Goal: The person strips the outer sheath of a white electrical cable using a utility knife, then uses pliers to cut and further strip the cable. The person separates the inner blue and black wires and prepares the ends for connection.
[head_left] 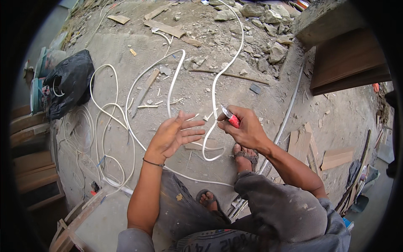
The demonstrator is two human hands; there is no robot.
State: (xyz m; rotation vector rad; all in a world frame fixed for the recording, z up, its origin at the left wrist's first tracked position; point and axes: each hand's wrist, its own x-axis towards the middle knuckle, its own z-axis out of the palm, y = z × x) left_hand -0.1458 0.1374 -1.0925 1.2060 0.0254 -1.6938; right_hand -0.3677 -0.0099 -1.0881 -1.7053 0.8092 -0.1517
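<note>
Head view: the right hand (245, 128) is closed around a small cutter with a red handle (232, 119), its short blade poking out past the thumb and forefinger. The blade tip sits against a white flat cable (214, 90) that rises away from the hand toward the rubble and, below the hand, drops into a loop on the ground just in front of the sandalled right foot (247, 154). The left hand (174, 134) is open and grips nothing: palm turned inward, fingers spread and pointing toward the right hand, held a little apart from the cable and at about the same height as the cutter.

Judging from this, the work on the cable is at an early stage. The blade meets the sheath, yet no stripped end or bared wire shows near either hand, though the spot is too small to be sure. The cable runs on in long untidy loops (109, 126) well to the left of the left hand, so most of it looks untouched.

Both forearms come up from the lower edge, elbows bent over the knees of a crouched person; the right wrist is cocked inward, the left relaxed. A black plastic bag (69, 82) lies far left of the left hand.
</note>
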